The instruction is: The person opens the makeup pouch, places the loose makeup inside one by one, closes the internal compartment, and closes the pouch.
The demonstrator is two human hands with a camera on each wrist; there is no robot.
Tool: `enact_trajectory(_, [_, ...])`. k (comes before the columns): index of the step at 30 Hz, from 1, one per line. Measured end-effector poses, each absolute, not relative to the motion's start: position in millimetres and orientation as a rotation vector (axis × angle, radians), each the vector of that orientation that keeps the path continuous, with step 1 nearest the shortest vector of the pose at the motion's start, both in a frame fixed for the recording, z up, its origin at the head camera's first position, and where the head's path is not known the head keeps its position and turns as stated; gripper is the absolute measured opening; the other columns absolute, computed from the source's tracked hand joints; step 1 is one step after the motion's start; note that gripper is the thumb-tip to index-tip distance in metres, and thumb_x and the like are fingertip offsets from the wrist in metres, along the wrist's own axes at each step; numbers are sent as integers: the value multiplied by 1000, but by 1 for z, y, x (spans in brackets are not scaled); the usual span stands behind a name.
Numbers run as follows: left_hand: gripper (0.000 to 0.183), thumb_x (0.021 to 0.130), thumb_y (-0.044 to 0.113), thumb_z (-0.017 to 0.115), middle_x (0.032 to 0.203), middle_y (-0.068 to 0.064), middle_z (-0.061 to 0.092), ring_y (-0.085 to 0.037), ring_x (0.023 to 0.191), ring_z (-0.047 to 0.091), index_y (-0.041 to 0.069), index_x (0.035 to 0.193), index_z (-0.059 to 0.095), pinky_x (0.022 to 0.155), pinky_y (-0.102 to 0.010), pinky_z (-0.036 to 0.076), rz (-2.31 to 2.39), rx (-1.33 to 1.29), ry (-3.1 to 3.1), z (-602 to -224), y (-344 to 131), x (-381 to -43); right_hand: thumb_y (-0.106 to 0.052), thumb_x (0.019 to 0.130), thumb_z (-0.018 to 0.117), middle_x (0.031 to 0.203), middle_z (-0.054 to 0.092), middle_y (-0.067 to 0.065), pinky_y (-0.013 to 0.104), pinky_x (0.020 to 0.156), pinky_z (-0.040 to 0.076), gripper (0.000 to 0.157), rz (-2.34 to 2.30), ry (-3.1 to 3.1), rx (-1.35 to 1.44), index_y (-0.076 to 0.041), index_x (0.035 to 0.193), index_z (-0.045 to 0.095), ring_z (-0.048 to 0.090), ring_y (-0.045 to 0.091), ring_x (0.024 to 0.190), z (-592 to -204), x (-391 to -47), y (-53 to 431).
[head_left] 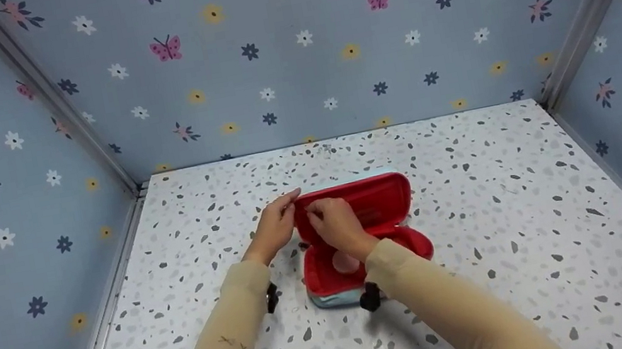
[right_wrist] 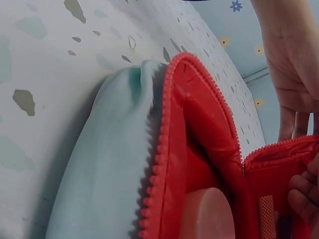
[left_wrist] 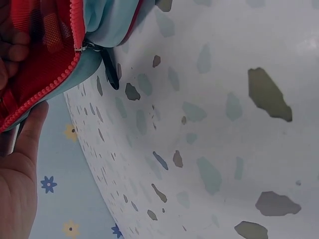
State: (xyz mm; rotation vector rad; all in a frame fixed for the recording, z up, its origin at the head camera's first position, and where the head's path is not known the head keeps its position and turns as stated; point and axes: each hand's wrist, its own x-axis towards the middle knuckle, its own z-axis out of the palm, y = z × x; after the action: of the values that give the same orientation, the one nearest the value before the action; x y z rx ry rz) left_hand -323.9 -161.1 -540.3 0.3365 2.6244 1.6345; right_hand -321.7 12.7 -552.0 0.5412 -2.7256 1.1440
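A light blue zipped case (head_left: pixel 383 200) with red lining lies unfolded on the table, its lid raised at the back. My left hand (head_left: pixel 274 227) is at the lid's left edge; in the left wrist view one straight finger (left_wrist: pixel 35 124) touches the lid's blue outside. Over the lid's inner side is my right hand (head_left: pixel 336 224), its fingers curled at the edge of the red inner pocket (right_wrist: pixel 271 174). A short orange mesh strip (right_wrist: pixel 266 214) and a dark one show beside those fingers. A pale pink round piece (right_wrist: pixel 209 216) sits in the lower half, partly covered by my right wrist.
The speckled white table (head_left: pixel 515 241) spreads out around the case. Flowered blue panels (head_left: pixel 301 48) enclose it at the back and both sides, with metal posts at the corners. A dark zip pull (left_wrist: pixel 109 69) hangs from the case's side. Small black devices (head_left: pixel 371 297) are on both wrists.
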Motion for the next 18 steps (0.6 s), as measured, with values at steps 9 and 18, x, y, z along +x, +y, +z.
enact_trajectory(9, [44,117,9,43,162,-17,56,-32,150,56,4,159,55,124,-49,47,1618,349,2622,-540,-157,-326,-9,105,70,105,83,10,38,88,67,16,1098,-2696,548,-5,112,84,77,21,94,-547,-320,16])
enact_trajectory(18, [44,117,10,41,163,-18,56,-34,150,55,3,159,53,124,-50,47,1615,347,2629,-542,-160,-326,-19,104,76,109,84,6,34,89,67,19,1216,-2691,505,-10,119,82,80,17,93,-537,-316,48])
